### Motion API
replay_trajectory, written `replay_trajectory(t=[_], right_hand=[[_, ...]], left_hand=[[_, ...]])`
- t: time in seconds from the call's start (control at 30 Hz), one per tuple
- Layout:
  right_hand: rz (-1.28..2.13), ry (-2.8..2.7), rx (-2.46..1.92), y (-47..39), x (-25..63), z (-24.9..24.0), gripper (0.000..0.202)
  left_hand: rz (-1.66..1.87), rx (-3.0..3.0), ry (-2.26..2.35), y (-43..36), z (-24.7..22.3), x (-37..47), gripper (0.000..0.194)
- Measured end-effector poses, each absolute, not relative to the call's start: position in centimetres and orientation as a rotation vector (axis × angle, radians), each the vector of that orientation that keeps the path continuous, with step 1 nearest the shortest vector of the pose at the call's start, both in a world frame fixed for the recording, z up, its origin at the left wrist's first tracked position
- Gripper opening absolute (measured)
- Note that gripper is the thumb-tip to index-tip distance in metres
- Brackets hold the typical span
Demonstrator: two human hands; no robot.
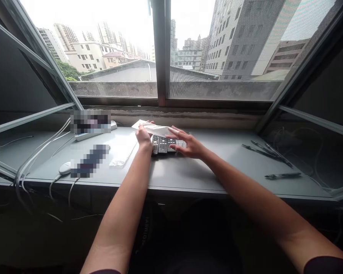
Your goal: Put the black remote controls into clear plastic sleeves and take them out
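Observation:
My left hand (143, 136) is closed around the left part of a flat white bag (157, 129), thin like plastic or paper, held slightly above the desk. At the bag's right end, my right hand (188, 144) has its fingers stretched out and its thumb apart; the fingertips meet the bag's edge. Below the bag, several black remote controls (162, 145) lie side by side, their far ends hidden by it. Something clear and shiny (181, 143) shows beside them, partly behind my right hand. Left of my left forearm lies a stack of white, clear-edged plastic sleeves (122, 152).
On the left are a white power strip (95, 134), a blurred-out dark object (91, 161), a white round charger (64, 168) and loose cables (31, 161). Several dark pens (267, 152) lie on the right. Metal frame bars (317, 120) flank the grey desk (217, 179) below the window.

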State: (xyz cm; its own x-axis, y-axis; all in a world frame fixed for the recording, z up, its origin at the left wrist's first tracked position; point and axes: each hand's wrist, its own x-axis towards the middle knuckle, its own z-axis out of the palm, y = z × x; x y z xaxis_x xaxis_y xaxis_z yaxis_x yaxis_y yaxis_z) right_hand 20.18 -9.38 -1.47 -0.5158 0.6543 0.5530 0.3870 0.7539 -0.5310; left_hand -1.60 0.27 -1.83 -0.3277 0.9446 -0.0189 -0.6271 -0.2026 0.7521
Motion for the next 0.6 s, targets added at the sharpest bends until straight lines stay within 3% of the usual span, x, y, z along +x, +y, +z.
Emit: replay_trajectory(t=[0.23,0.4,0.6], right_hand=[[0.567,-2.097,-0.915,-9.73,20.48,-1.25,0.057],[0.582,-2.136,-0.852,-9.98,20.36,-0.97,0.067],[0.503,-2.146,-0.831,-10.07,20.84,-0.49,0.066]], left_hand=[[1.794,0.451,0.831,0.2,-1.4,-1.88,0.039],[1.832,0.389,0.852,0.34,-1.18,-2.36,0.042],[1.885,0.358,0.91,0.73,-1.54,-2.61,0.042]])
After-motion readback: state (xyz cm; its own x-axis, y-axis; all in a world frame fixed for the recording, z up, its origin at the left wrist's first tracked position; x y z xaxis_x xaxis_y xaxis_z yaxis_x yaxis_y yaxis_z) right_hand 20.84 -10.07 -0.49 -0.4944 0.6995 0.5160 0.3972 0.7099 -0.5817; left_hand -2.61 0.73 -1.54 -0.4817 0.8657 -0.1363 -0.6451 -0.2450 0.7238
